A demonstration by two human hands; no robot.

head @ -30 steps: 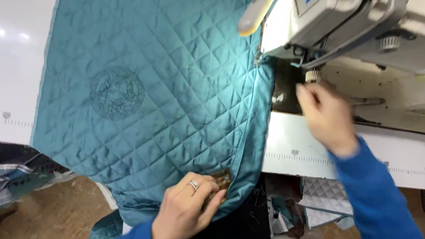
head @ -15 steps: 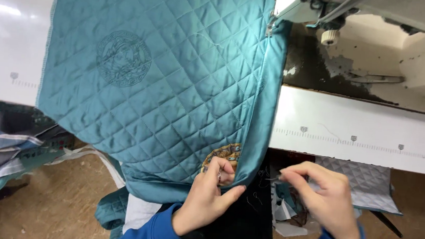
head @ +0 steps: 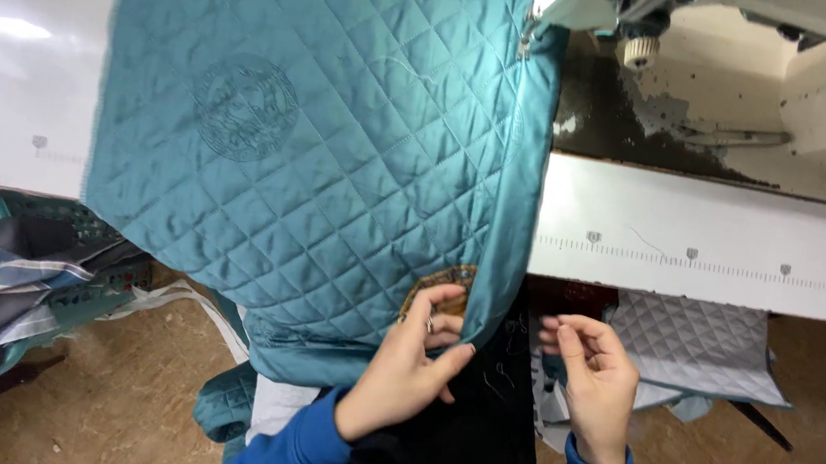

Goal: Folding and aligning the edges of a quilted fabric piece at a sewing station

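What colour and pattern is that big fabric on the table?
The quilted fabric is teal with diamond stitching, clear in the head view.

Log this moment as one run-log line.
left hand: pinching lower edge of teal quilted fabric | right hand: off the fabric, fingers pinched together | fabric: spread on white sewing table, under sewing machine

White surface (head: 704, 233) with a printed ruler scale along its near edge. Above it, at the top right, a cream sewing machine (head: 811, 76) with a small ribbed knob (head: 642, 50) (dark, shiny bed plate just below). Under the surface's near edge, a hanging pale grey quilted piece (head: 691, 344). Far left of the surface, low down, a heap of grey and striped fabric scraps (head: 13, 272). Beneath everything, a brown floor (head: 110, 405).
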